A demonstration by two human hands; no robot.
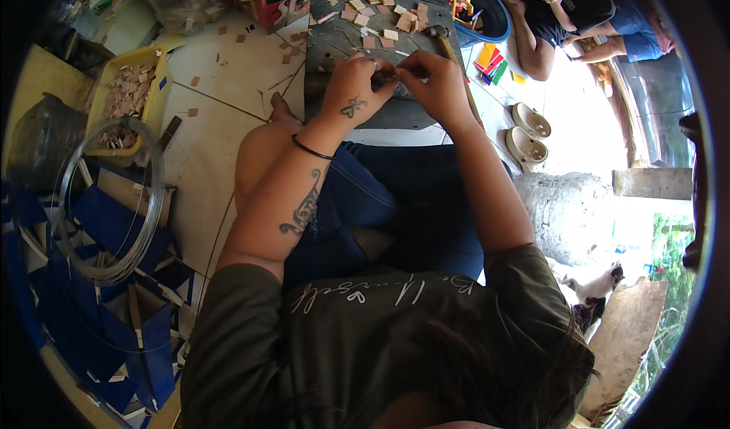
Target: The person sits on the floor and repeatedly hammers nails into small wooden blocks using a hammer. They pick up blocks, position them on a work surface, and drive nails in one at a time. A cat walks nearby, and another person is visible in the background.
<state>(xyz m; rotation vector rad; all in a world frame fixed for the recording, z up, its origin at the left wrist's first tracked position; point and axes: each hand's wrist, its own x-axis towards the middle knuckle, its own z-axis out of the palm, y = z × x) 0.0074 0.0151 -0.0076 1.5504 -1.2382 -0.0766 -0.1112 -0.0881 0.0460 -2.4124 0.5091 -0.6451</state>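
My left hand (359, 83) and my right hand (436, 85) meet above the near half of a low dark work board (325, 40). Fingertips of both hands are pinched close together on something small and thin, too hidden by the fingers to name. Beyond them, several small flat wooden pieces (404, 22) lie scattered over the far half of the board. A hammer (449, 52) rests along the board's right edge, its head away from me, close to my right hand.
At left stand a yellow basket (164, 82) of wooden pieces, a coil of clear line (157, 193) and blue panels (144, 326). A blue basin (502, 25), coloured pieces (490, 64), beige clogs (526, 146) and a seated person (538, 45) are at right. A cat (601, 284) is behind.
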